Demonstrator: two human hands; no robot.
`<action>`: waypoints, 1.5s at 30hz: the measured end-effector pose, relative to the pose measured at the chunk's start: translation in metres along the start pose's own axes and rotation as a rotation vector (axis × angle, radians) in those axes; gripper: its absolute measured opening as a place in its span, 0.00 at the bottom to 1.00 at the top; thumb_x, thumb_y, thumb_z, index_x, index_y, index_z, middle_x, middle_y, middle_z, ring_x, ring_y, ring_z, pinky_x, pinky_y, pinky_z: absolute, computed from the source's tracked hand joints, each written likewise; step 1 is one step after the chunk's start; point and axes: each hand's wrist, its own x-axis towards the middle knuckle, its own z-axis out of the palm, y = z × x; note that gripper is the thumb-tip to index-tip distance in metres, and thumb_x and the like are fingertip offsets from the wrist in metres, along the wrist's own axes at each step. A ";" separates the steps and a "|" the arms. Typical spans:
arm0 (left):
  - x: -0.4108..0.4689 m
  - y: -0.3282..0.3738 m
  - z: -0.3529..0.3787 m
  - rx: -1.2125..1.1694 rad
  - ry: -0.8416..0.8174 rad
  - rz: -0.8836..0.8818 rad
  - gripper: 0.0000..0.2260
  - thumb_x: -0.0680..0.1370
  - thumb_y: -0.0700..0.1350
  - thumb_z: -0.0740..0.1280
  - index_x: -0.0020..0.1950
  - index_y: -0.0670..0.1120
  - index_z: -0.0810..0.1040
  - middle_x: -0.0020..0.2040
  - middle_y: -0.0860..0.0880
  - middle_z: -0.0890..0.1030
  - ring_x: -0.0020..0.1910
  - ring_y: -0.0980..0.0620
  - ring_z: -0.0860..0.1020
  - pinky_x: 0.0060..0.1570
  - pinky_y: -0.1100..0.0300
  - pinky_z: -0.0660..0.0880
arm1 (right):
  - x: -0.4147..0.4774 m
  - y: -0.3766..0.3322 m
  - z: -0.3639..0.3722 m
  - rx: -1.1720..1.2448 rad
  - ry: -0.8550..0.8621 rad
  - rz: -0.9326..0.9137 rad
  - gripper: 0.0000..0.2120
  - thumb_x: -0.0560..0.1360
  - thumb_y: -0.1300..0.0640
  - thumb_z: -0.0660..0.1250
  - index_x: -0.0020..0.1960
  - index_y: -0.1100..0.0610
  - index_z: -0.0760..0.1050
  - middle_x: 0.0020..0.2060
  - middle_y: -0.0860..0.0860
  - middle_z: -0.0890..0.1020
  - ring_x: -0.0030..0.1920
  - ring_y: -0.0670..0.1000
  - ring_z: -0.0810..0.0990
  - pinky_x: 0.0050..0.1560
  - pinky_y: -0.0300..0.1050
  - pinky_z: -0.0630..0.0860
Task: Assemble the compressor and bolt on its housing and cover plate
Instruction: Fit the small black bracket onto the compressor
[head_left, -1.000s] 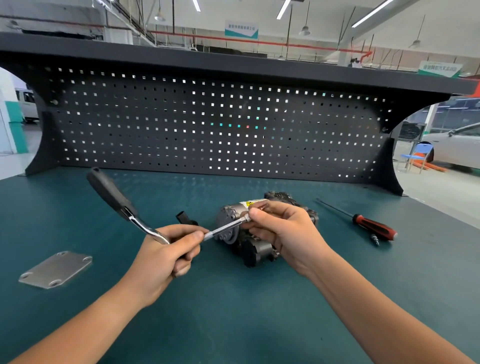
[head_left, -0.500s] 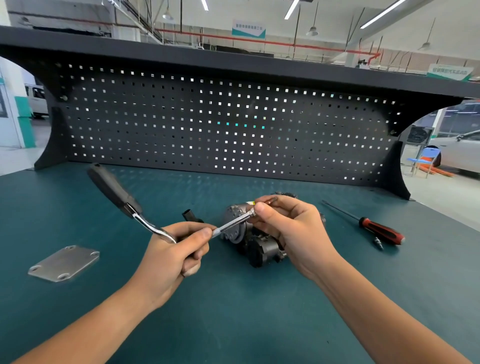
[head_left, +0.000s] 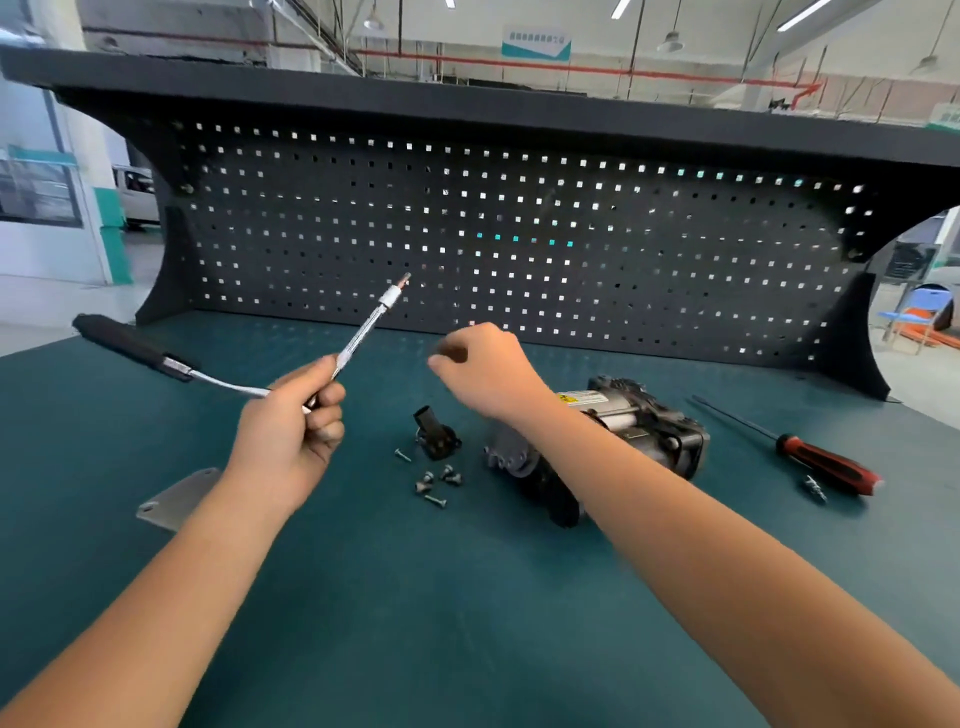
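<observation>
Our left hand (head_left: 291, 431) is closed around a ratchet wrench (head_left: 223, 385) at its head. The black handle points away to the left, and the extension bar (head_left: 363, 328) slants up and to the right, with its tip in front of the black pegboard (head_left: 571, 234). Our right hand (head_left: 483, 374) is lifted above the bench (head_left: 467, 597), apart from the tool, with its fingers curled. It is blurred, so we cannot tell whether it pinches anything.

The compressor (head_left: 639, 431) lies on its side on the green bench top, just behind our right forearm and partly hidden by it, with a yellow-marked label on top. To its left sits a small black fitting (head_left: 434, 434), and just in front of that lies a loose cluster of bolts (head_left: 436, 480). The grey cover plate (head_left: 176, 499) lies flat at the left, partly covered by our left forearm. At the right, well apart from the compressor, lies a screwdriver (head_left: 826, 465) with a red and black handle, and a small metal piece (head_left: 815, 488) lies just beside its grip.
</observation>
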 end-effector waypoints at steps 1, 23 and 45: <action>0.003 0.002 -0.003 0.001 0.026 0.002 0.10 0.80 0.41 0.61 0.39 0.47 0.72 0.22 0.54 0.68 0.16 0.61 0.60 0.17 0.72 0.57 | 0.010 0.001 0.010 -0.069 -0.058 0.039 0.15 0.77 0.55 0.63 0.56 0.66 0.77 0.45 0.58 0.81 0.48 0.58 0.79 0.47 0.46 0.75; 0.001 -0.005 0.002 -0.072 0.013 -0.021 0.08 0.79 0.40 0.62 0.39 0.45 0.74 0.22 0.53 0.67 0.16 0.60 0.60 0.16 0.71 0.56 | 0.035 -0.026 0.008 1.245 0.104 0.169 0.06 0.77 0.63 0.63 0.42 0.61 0.76 0.34 0.53 0.81 0.31 0.46 0.82 0.39 0.37 0.81; -0.012 -0.006 0.010 0.086 -0.061 0.095 0.08 0.78 0.39 0.63 0.40 0.44 0.77 0.23 0.53 0.69 0.18 0.60 0.60 0.17 0.71 0.58 | 0.020 -0.022 -0.003 1.388 -0.069 0.165 0.10 0.81 0.62 0.57 0.43 0.61 0.73 0.33 0.52 0.84 0.34 0.49 0.84 0.33 0.38 0.79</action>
